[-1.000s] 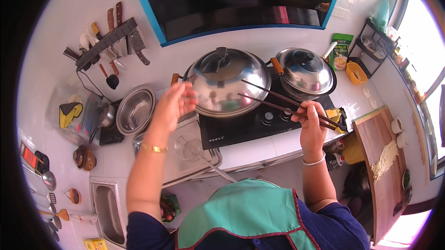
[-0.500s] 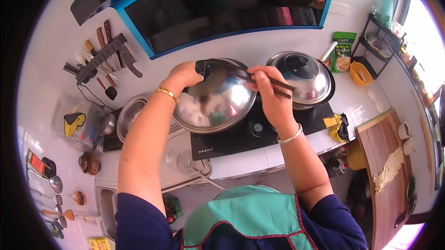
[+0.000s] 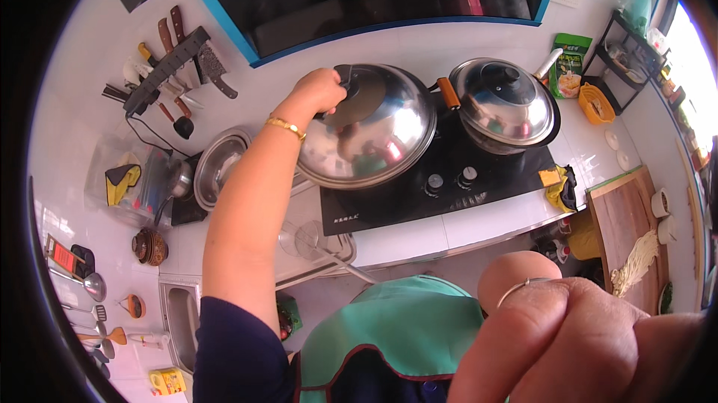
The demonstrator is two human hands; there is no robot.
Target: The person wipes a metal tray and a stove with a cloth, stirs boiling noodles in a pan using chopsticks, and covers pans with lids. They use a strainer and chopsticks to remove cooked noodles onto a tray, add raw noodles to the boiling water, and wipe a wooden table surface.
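My left hand point(image 3: 318, 93) grips the dark knob of a large domed steel wok lid point(image 3: 378, 137), which has a dark glass centre. The lid covers the left burner of the black gas stove point(image 3: 381, 208); whether it rests fully on the wok beneath, I cannot tell. Very large and close in the lower right, my right hand point(image 3: 576, 336) is raised, its fingers folded. What it holds, if anything, is out of sight. A smaller lidded pan point(image 3: 508, 108) with a dark knob on its lid and a wooden-grip handle point(image 3: 449, 94) stands on the right burner.
Left of the lid sit a steel basin point(image 3: 221, 167) and a wire strainer point(image 3: 307, 240). Knives hang from a wall rack point(image 3: 168, 70). A wooden board point(image 3: 624, 216) with noodles point(image 3: 634, 265) lies at right, near a yellow-black cloth point(image 3: 561, 188) and an orange basket point(image 3: 596, 104).
My right hand has left the lid with the dark chopsticks and come up close at the lower right; the chopsticks no longer show. My left hand still holds the knob.
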